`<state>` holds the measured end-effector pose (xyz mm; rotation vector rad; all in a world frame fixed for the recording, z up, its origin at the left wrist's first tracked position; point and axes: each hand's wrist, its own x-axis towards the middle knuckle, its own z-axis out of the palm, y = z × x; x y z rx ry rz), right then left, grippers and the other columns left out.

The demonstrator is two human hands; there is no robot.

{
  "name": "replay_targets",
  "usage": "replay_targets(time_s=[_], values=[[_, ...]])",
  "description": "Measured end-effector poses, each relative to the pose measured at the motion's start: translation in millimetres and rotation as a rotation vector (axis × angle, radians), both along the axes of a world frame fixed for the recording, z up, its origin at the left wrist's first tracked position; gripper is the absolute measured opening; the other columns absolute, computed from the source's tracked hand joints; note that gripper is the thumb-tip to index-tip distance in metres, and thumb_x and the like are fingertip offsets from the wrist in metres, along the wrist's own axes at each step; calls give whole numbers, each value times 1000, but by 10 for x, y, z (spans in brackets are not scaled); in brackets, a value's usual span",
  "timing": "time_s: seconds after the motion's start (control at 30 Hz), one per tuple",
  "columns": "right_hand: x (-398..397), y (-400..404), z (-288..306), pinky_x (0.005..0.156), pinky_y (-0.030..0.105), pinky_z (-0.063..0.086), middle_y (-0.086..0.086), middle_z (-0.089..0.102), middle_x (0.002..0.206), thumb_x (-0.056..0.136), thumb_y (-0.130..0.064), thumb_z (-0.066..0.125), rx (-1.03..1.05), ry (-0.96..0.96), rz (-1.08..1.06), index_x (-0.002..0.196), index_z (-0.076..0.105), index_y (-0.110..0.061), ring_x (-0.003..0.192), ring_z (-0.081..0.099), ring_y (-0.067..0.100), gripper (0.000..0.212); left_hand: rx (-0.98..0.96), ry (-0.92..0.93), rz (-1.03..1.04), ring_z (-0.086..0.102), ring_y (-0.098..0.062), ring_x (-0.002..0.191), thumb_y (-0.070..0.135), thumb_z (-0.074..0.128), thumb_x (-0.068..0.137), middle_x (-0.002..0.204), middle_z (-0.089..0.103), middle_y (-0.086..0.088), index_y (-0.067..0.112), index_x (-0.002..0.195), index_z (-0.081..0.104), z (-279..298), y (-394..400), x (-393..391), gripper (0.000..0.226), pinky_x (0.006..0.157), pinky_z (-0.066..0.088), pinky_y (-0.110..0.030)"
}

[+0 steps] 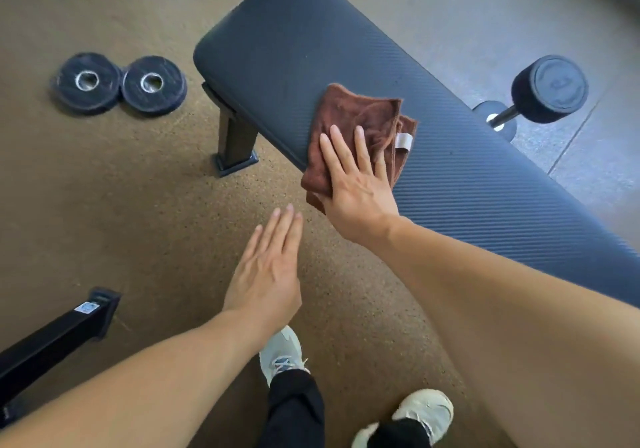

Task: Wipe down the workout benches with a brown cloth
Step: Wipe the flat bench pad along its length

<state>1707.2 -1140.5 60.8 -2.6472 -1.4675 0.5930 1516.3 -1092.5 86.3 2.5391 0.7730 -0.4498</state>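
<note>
A dark padded workout bench (298, 42) runs diagonally from the upper middle to the right edge. On its near edge lies a folded brown cloth (360, 118) with a small white tag. My right hand (356, 184) lies flat on the cloth's lower half, fingers spread, pressing it onto the pad. My left hand (266, 267) hovers flat and empty over the floor, just left of the bench, touching nothing.
Two black weight plates (119, 82) lie on the brown floor at the left. A dumbbell (547, 91) rests on the floor beyond the bench at the right. A black metal frame foot (62, 336) sits at the lower left. My shoes (426, 413) stand below.
</note>
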Motion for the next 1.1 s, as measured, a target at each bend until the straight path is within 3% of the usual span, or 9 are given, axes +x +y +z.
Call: replay_targets(time_s=[0.17, 0.3, 0.37, 0.5, 0.67, 0.83, 0.9, 0.97, 1.1], values=[[-43, -395, -33, 129, 54, -1, -4, 2, 175, 105, -47, 41, 68, 8, 33, 167, 7, -25, 161, -9, 28, 74, 10, -20, -55, -19, -15, 153, 14, 54, 95, 169, -13, -5, 14, 160, -8, 104, -176, 380, 90, 121, -14, -29], [-63, -832, -35, 129, 56, 6, -5, 7, 175, 105, -50, 34, 113, 1, -38, 167, 14, -26, 161, -5, 27, 69, 44, -28, -98, -23, -17, 152, 12, 53, 93, 167, -19, -7, 11, 159, 11, 155, -413, 630, 78, 125, -9, -35], [-105, -1164, -21, 129, 58, 6, -4, 9, 175, 103, -59, 41, 100, -14, -179, 167, 16, -26, 161, -4, 30, 76, 45, -31, -200, -23, -16, 152, 13, 50, 94, 167, -20, -4, 14, 158, 17, 184, -522, 665, 73, 126, -5, -38], [-213, -1760, 63, 127, 58, -9, 1, -3, 175, 90, -73, 52, -35, -18, -459, 167, 9, -22, 159, -16, 37, 102, 21, 69, -398, -24, -18, 152, 17, 48, 98, 168, -18, 0, 24, 160, 16, 343, -645, 820, 70, 126, -4, -43], [-109, -1962, 192, 125, 55, -6, -1, -16, 173, 95, -66, 55, -118, 75, -389, 167, -4, -24, 157, -23, 35, 102, 207, 242, -694, -19, -32, 153, 25, 41, 102, 170, -6, -9, 13, 160, 15, 533, -728, 1115, 65, 124, -3, -54], [-77, -1896, 90, 124, 57, 17, 8, -7, 175, 96, -58, 59, -128, 19, -314, 167, 4, -13, 159, -13, 40, 101, 237, 204, -783, -16, -36, 153, 32, 31, 105, 168, 1, -19, 4, 155, 29, 425, -825, 1183, 57, 122, -8, -57], [-59, -1810, 47, 121, 59, 27, 10, 0, 175, 94, -59, 59, -138, -20, -267, 166, 7, -11, 159, -7, 41, 101, 189, 112, -750, -24, -35, 151, 28, 29, 105, 167, -5, -21, 0, 156, 13, 332, -765, 1025, 61, 121, -12, -55], [-24, -1665, 3, 116, 61, 35, 9, 5, 175, 91, -63, 60, -132, -58, -218, 166, 9, -11, 159, 0, 42, 104, 180, 106, -743, -37, -35, 146, 24, 31, 101, 163, -26, -22, 0, 155, -12, 237, -624, 777, 72, 121, -17, -54], [90, -994, -23, 114, 62, 36, 8, 9, 174, 87, -73, 59, -118, -89, -120, 166, 9, -12, 159, 5, 42, 112, 146, 177, -544, -47, -30, 139, 16, 32, 97, 151, -51, -14, 2, 148, -33, 150, -33, 425, 85, 117, -27, -48]])
